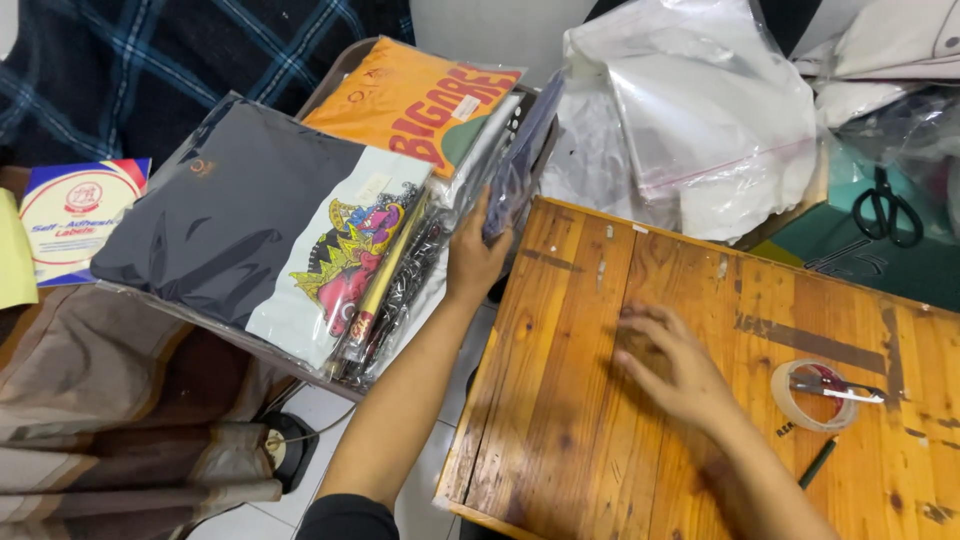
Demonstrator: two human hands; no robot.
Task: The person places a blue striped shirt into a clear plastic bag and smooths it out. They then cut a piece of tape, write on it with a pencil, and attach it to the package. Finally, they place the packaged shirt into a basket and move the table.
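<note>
My left hand [475, 255] reaches left off the table and grips the edge of a bagged dark garment [515, 170] standing at the right end of a row of clear-bagged folded shirts. The row leans in a box: a dark grey shirt [225, 210] in front, a white one with a colourful print [345, 255], an orange one [415, 100] behind. My right hand [670, 365] rests flat and blurred on the worn wooden table [560, 400], fingers spread, holding nothing.
A roll of clear tape [805, 395] with small snips across it lies at the table's right, a dark pen [818, 462] below it. Empty plastic bags [700, 120] pile behind the table. Black scissors [885, 210] lie on a green mat. A label booklet [75, 215] sits far left.
</note>
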